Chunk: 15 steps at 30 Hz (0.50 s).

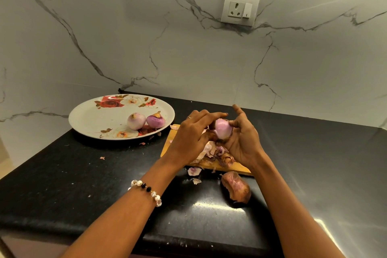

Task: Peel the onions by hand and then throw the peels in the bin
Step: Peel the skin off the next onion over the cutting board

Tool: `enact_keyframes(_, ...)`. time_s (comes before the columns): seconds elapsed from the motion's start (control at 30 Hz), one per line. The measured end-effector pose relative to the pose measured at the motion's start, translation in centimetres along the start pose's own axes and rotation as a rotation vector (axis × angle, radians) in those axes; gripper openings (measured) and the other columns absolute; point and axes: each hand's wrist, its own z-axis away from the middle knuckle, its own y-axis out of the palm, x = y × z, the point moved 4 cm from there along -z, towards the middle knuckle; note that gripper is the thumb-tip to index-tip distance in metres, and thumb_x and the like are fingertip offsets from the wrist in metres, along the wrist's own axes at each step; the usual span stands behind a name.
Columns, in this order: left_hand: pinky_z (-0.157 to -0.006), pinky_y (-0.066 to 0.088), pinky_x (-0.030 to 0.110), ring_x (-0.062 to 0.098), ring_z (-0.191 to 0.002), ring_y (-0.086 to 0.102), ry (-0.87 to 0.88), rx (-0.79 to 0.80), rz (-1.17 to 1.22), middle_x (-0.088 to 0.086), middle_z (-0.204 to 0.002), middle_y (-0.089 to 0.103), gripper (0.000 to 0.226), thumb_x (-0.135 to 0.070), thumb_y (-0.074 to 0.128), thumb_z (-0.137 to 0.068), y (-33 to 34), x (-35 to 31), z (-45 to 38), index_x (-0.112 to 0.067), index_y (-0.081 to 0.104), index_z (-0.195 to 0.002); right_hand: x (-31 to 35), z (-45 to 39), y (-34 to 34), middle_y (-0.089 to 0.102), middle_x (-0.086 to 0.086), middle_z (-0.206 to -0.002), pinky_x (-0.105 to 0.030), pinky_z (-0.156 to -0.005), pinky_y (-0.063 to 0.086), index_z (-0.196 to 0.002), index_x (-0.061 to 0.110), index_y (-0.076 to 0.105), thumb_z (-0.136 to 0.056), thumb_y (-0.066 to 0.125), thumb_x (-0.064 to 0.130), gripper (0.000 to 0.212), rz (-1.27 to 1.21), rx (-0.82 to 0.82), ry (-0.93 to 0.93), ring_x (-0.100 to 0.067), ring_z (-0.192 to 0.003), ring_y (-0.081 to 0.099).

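Observation:
A pale purple onion [223,130] is held above the wooden cutting board [238,167]. My right hand [244,142] cradles it from the right with curled fingers. My left hand [192,134] pinches skin at the onion's left side, its index finger lying across the top. A heap of onion peels [213,154] lies on the board under my hands. Two peeled onions [136,120] [156,120] sit side by side on a flowered white plate [92,119] to the left.
A large brown piece of peel [236,189] lies on the black counter [83,184] in front of the board, with small scraps [194,171] beside it. The marble wall behind carries two sockets [239,9]. The counter's front edge runs close to me.

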Motion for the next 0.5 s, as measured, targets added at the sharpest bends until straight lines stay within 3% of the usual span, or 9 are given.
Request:
enact_keyframes(0.17,-0.077,0.042,0.021,0.01,-0.086,0.044,0.046,0.098,-0.09,0.003,-0.102,0.064,0.069,0.008,0.066,-0.078,0.4,0.2,0.2,-0.016,0.047,-0.139,-0.2,0.1,0.1,0.042,-0.022,-0.139,-0.045,-0.072,0.059,-0.152,0.033,0.021,-0.104,0.026,0.016,0.051,0.054,0.016,0.001,-0.035,-0.103,0.066)
enact_keyframes(0.3,-0.071,0.046,0.031,0.013,-0.083,0.042,0.051,0.168,-0.13,0.003,-0.101,0.064,0.079,0.005,0.056,-0.076,0.6,0.2,0.3,-0.022,0.033,-0.146,-0.6,-0.4,-0.1,0.042,-0.024,-0.142,-0.051,-0.077,0.058,-0.151,0.034,0.019,-0.103,0.026,0.012,0.053,0.051,0.019,0.012,-0.04,-0.115,0.06)
enact_keyframes(0.4,-0.072,0.041,0.026,0.012,-0.083,0.042,0.029,0.154,-0.106,0.005,-0.103,0.064,0.078,0.002,0.049,-0.074,0.5,0.0,0.3,-0.018,0.033,-0.147,-0.7,-0.7,-0.4,0.04,-0.024,-0.143,-0.056,-0.08,0.057,-0.15,0.033,0.022,-0.102,0.029,0.012,0.053,0.0,-0.025,0.011,-0.042,-0.116,0.058)
enact_keyframes(0.5,-0.083,0.042,0.026,0.008,-0.083,0.041,0.006,0.188,-0.048,-0.003,-0.095,0.06,0.084,0.007,0.057,-0.073,0.8,-0.4,0.5,-0.016,0.029,-0.149,-0.3,-0.9,-1.4,0.039,-0.024,-0.143,-0.049,-0.068,0.06,-0.148,0.021,0.029,-0.102,0.034,0.017,0.046,-0.055,-0.141,-0.018,-0.044,-0.118,0.055)
